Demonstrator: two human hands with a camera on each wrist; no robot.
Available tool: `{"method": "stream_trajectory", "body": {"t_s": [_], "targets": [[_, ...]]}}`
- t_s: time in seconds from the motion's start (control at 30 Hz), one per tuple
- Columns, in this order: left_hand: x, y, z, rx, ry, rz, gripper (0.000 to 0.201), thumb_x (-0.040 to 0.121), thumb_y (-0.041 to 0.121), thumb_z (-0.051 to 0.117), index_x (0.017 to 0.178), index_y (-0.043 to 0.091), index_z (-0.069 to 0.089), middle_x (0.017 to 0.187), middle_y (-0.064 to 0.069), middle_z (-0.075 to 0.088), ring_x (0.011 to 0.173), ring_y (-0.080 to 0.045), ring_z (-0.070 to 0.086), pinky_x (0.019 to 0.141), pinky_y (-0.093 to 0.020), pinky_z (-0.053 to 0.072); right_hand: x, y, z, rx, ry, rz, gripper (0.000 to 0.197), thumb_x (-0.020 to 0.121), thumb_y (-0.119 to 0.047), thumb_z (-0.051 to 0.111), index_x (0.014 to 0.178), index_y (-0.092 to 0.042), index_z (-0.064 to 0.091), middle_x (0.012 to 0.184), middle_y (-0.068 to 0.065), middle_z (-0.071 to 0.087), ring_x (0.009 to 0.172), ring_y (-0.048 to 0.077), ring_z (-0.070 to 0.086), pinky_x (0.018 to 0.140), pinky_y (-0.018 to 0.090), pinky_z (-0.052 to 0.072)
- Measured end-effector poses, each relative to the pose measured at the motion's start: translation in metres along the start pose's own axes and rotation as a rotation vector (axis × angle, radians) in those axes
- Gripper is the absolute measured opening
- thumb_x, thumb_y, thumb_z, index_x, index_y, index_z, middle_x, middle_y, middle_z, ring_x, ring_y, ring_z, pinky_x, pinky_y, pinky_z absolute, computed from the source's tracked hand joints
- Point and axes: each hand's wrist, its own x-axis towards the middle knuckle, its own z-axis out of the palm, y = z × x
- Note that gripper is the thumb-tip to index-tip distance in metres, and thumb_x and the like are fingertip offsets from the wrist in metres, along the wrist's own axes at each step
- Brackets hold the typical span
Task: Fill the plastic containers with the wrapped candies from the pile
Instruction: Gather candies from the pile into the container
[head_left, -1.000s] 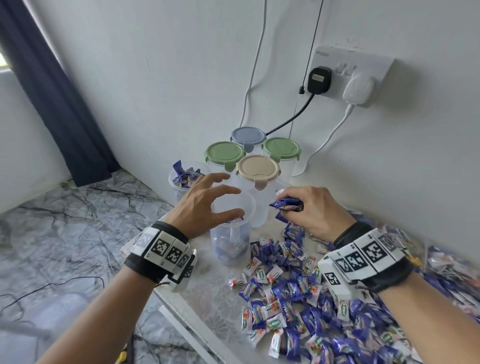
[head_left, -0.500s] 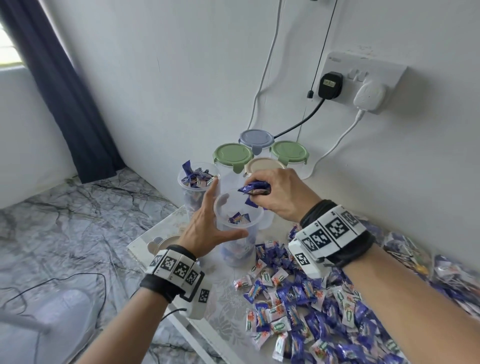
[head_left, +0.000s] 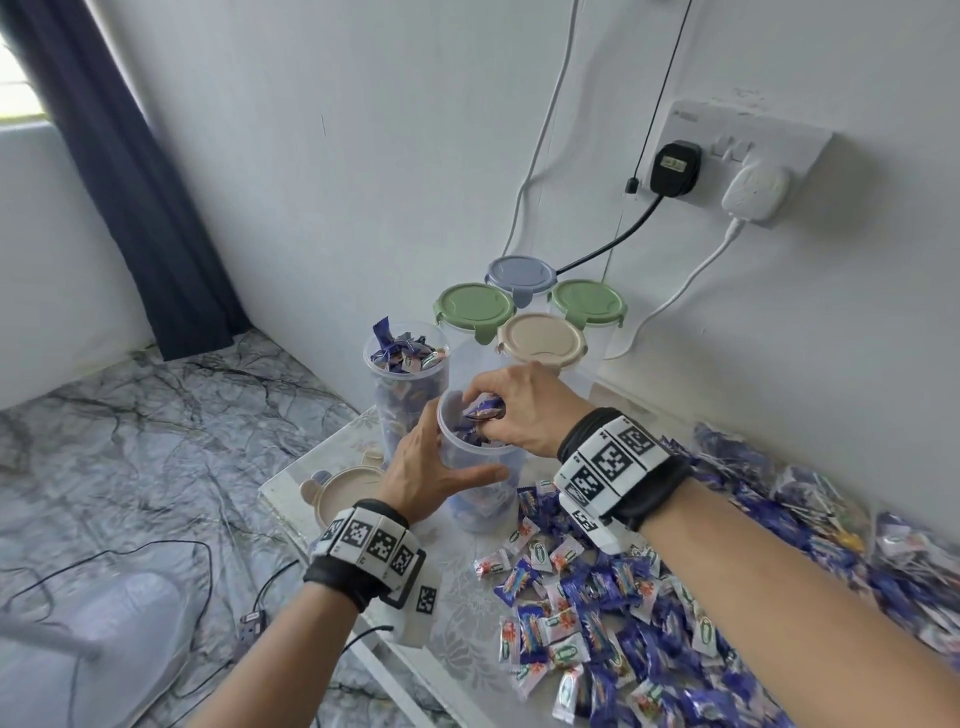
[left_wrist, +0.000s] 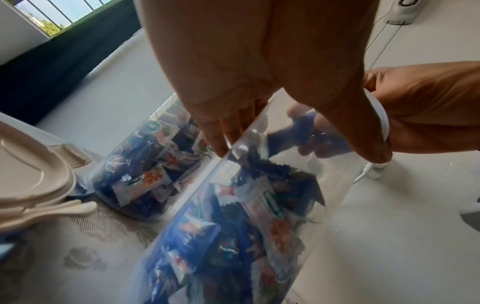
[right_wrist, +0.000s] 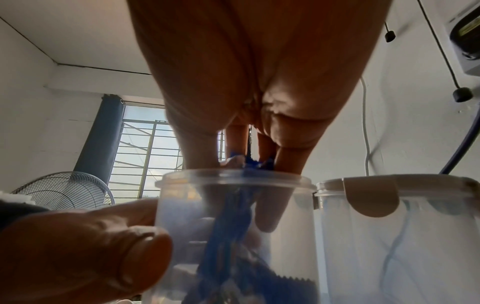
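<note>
White wall and marbled table (head_left: 467, 587) frame a job partly done: one clear container (head_left: 406, 364) at frame centre is heaped, the left hand (head_left: 434, 470) grips a half-full container (head_left: 480, 499), the right hand (head_left: 524, 410) pinches blue candies (head_left: 484, 409) into its mouth, and the pile (head_left: 649, 623) stays large at lower right.

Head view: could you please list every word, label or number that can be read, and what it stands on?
Nothing is legible.
Candy wrappers: green oval logo, too blurred to read.
Black plug: pale label, too small to read.
Socket plate: faint corner mark, too small to read.
Left wristband and right wristband: black-and-white square codes, no letters.
</note>
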Motion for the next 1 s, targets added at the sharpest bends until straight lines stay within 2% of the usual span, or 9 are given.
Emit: {"method": "stream_trajectory", "body": {"t_s": [0.13, 0.3, 0.4, 0.5, 0.6, 0.73, 0.8, 0.87, 1.0], "targets": [[0.0, 0.001, 0.0, 0.001, -0.002, 0.016, 0.112, 0.056, 0.067, 0.085, 0.147, 0.029, 0.031, 0.14, 0.011, 0.052, 0.13, -0.007, 0.049, 0.108, -0.045, 0.043, 0.0, -0.001, 0.0, -0.021, -0.013, -0.007, 0.033, 0.08, -0.018, 0.073, 0.112, -0.011, 0.069, 0.098, 0.008, 0.069, 0.089, 0.02, 0.063, 0.079, 0.028, 0.049], [-0.002, 0.002, 0.001, -0.027, -0.015, 0.029, 0.113, 0.054, 0.069, 0.083, 0.147, 0.032, 0.031, 0.142, 0.011, 0.049, 0.132, 0.0, 0.046, 0.112, -0.04, 0.04, -0.004, 0.002, 0.0, 0.002, 0.03, -0.027, 0.036, 0.083, -0.023, 0.072, 0.117, -0.011, 0.067, 0.105, 0.01, 0.069, 0.092, 0.017, 0.063, 0.085, 0.033, 0.052], [-0.002, 0.001, 0.0, -0.029, -0.016, 0.014, 0.122, 0.05, 0.074, 0.081, 0.15, 0.028, 0.028, 0.147, 0.003, 0.048, 0.134, -0.003, 0.044, 0.113, -0.042, 0.039, -0.011, 0.005, 0.0, 0.042, 0.112, -0.063, 0.033, 0.086, -0.022, 0.071, 0.116, -0.011, 0.068, 0.101, 0.012, 0.07, 0.087, 0.014, 0.063, 0.083, 0.036, 0.055], [-0.003, 0.008, -0.003, 0.002, -0.017, 0.027, 0.128, 0.048, 0.077, 0.079, 0.151, 0.034, 0.018, 0.147, 0.0, 0.047, 0.132, -0.007, 0.047, 0.112, -0.044, 0.04, -0.021, 0.01, -0.002, 0.076, 0.221, -0.093, 0.029, 0.087, -0.023, 0.069, 0.114, -0.01, 0.069, 0.099, 0.01, 0.071, 0.088, 0.017, 0.065, 0.08, 0.037, 0.056], [-0.003, 0.018, -0.007, 0.019, 0.024, 0.107, 0.132, 0.051, 0.073, 0.08, 0.155, 0.032, 0.009, 0.155, -0.002, 0.036, 0.137, -0.011, 0.042, 0.111, -0.046, 0.04, -0.036, 0.018, -0.007, 0.091, 0.326, -0.077, 0.028, 0.089, -0.023, 0.068, 0.115, -0.012, 0.069, 0.103, 0.006, 0.071, 0.093, 0.014, 0.064, 0.083, 0.033, 0.055], [-0.005, 0.037, -0.011, 0.244, 0.096, 0.265, 0.115, 0.06, 0.07, 0.073, 0.152, 0.027, 0.021, 0.155, -0.004, 0.033, 0.139, -0.016, 0.034, 0.113, -0.047, 0.034, -0.059, 0.037, -0.017, 0.058, 0.352, -0.014, 0.029, 0.09, -0.025, 0.067, 0.117, -0.015, 0.068, 0.112, 0.002, 0.07, 0.094, 0.003, 0.058, 0.084, 0.021, 0.05], [-0.004, 0.048, -0.01, 0.375, 0.142, 0.361, 0.101, 0.066, 0.07, 0.069, 0.148, 0.023, 0.034, 0.153, -0.007, 0.034, 0.139, -0.026, 0.034, 0.112, -0.054, 0.032, -0.072, 0.049, -0.021, 0.029, 0.334, 0.055, 0.03, 0.089, -0.027, 0.067, 0.117, -0.015, 0.068, 0.111, 0.003, 0.07, 0.095, 0.008, 0.06, 0.085, 0.026, 0.05], [-0.004, 0.059, -0.003, 0.466, 0.179, 0.454, 0.086, 0.071, 0.064, 0.067, 0.141, 0.019, 0.046, 0.151, -0.01, 0.037, 0.139, -0.031, 0.032, 0.112, -0.056, 0.03, -0.088, 0.061, -0.025, 0.022, 0.305, 0.139, 0.03, 0.089, -0.027, 0.067, 0.117, -0.016, 0.068, 0.111, 0.004, 0.069, 0.095, 0.009, 0.058, 0.087, 0.028, 0.049], [-0.01, 0.086, 0.027, 0.506, 0.139, 0.63, 0.064, 0.078, 0.053, 0.067, 0.131, 0.019, 0.056, 0.147, -0.009, 0.042, 0.139, -0.03, 0.033, 0.114, -0.034, 0.02, -0.126, 0.089, -0.029, -0.024, 0.262, 0.298, 0.032, 0.089, -0.03, 0.066, 0.118, -0.016, 0.067, 0.115, 0.005, 0.068, 0.102, 0.016, 0.06, 0.09, 0.026, 0.044]]}}
